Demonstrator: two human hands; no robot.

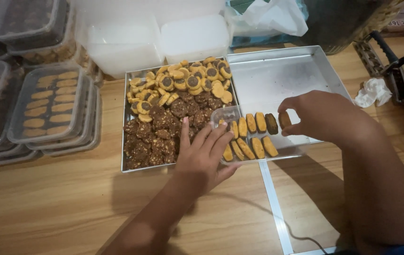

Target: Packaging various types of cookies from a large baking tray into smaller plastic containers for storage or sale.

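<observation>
Right hand (322, 118) pinches cookie (284, 119) over clear box (254, 134); left hand (202, 153) flat, fingers spread, steadying box; cookie tray (131, 156) left, stacked containers (53, 111) beyond.

A light wooden table (60, 198) under soft indoor light.

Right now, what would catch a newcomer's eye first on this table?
The metal tray at centre, heaped with yellow-and-brown cookies behind and dark chocolate cookies in front. Just right of it, the right hand holds a cookie over a clear plastic container with cookies in rows, which the left hand touches. Filled lidded containers are stacked at left.
</observation>
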